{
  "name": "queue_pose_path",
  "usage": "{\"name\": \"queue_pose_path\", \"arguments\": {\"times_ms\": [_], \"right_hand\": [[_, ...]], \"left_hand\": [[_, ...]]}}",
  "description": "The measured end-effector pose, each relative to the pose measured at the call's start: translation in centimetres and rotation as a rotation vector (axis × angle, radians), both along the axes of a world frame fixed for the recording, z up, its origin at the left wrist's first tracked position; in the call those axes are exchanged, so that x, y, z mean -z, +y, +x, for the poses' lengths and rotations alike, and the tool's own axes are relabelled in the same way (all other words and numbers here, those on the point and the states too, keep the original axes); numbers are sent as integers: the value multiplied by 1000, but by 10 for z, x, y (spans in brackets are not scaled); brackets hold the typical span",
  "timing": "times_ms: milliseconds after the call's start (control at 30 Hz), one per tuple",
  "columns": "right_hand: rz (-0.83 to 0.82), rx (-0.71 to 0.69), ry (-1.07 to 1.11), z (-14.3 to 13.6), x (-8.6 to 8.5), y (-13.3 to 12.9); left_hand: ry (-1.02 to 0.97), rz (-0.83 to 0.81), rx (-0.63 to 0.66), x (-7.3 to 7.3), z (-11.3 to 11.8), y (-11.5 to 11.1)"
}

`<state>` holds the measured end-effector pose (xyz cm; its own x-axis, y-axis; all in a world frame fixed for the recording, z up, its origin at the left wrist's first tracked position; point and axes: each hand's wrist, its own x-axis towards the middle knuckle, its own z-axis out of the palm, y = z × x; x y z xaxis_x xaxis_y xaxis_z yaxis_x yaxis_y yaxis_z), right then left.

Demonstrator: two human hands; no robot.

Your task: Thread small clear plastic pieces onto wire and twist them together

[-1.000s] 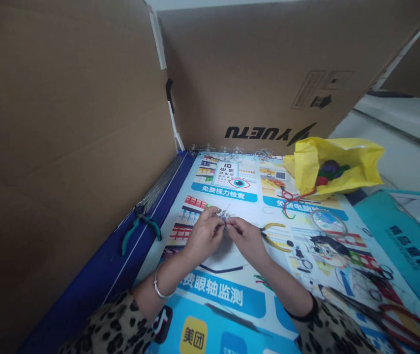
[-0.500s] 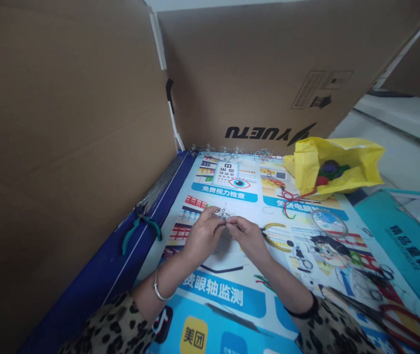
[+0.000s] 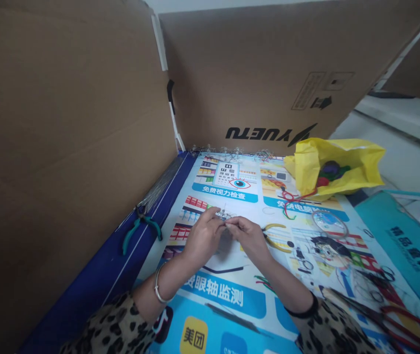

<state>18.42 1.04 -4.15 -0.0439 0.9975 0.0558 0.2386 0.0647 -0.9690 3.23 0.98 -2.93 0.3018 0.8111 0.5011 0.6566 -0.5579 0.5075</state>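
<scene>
My left hand [image 3: 205,235] and my right hand [image 3: 247,235] meet fingertip to fingertip over the printed sheet. Between them is a small bent-wire piece [image 3: 224,213] of thin silvery wire, its loops poking up past the fingers. Left thumb and fingers are pinched on it; the right fingers pinch at its right side. The exact grip points are hidden by the fingers. Right beside my right hand lie yellow-handled pliers [image 3: 277,238], their jaws covered by the hand.
Teal-handled pliers [image 3: 141,230] lie at left by a bundle of straight wires [image 3: 160,187]. Several wire pieces [image 3: 232,153] line the back cardboard wall [image 3: 254,73]. A yellow bag [image 3: 306,164], a wire coil [image 3: 330,223] and red-handled scissors [image 3: 383,314] are on the right.
Both hands stay in nearly the same place, still pinching the wire piece. The right fingers have shifted only slightly.
</scene>
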Motion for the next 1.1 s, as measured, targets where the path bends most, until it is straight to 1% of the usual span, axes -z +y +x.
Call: {"name": "queue_pose_path", "arguments": {"times_ms": [133, 400, 600, 767, 967, 1100], "right_hand": [[-28, 6, 10, -1, -2, 0], [-38, -33, 15, 0, -2, -1], [-9, -76, -27, 0, -3, -1], [14, -88, -29, -1, -4, -2], [13, -96, -27, 0, -1, -1], [2, -133, -24, 2, -1, -1]], "left_hand": [[10, -38, -8, 0, 0, 0], [-77, -98, -4, 1, -1, 1], [-156, -105, 35, 0, -2, 4], [-213, -150, 44, 1, -3, 6], [-223, -142, 64, -3, -2, 6], [-220, -131, 74, -6, -2, 6]]}}
